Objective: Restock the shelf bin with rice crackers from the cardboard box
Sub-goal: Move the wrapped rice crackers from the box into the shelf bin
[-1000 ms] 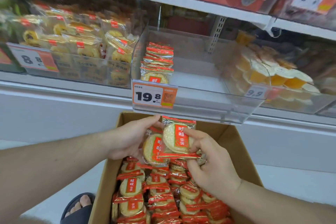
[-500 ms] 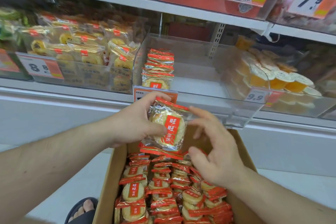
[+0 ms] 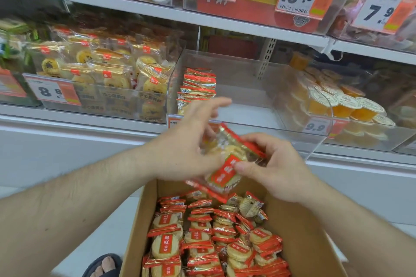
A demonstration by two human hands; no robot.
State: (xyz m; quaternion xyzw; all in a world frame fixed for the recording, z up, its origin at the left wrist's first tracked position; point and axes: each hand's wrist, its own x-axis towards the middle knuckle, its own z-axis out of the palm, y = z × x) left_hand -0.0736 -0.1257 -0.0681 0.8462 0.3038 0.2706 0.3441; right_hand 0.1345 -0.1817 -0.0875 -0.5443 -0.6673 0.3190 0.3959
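A small bunch of rice cracker packs (image 3: 226, 165), clear wrap with red ends and a red label, is held above the cardboard box (image 3: 301, 245). My right hand (image 3: 274, 168) pinches the bunch from the right with thumb and fingers. My left hand (image 3: 186, 144) lies against its left side with fingers spread and straight, blurred by motion. The box below holds several rows of the same packs (image 3: 202, 238). The clear shelf bin (image 3: 247, 117) is straight ahead, with one stack of packs (image 3: 199, 86) against its left wall and bare floor beside it.
The bin on the left (image 3: 101, 74) is full of yellow pastries and the one on the right (image 3: 344, 103) of orange jelly cups. An upper shelf (image 3: 225, 20) with price tags hangs over the bins. My sandalled foot (image 3: 105, 265) stands left of the box.
Both hands lifted the packs out of the box toward the bin. The right hand came back onto the bunch and the left hand's fingers spread out from their grip.
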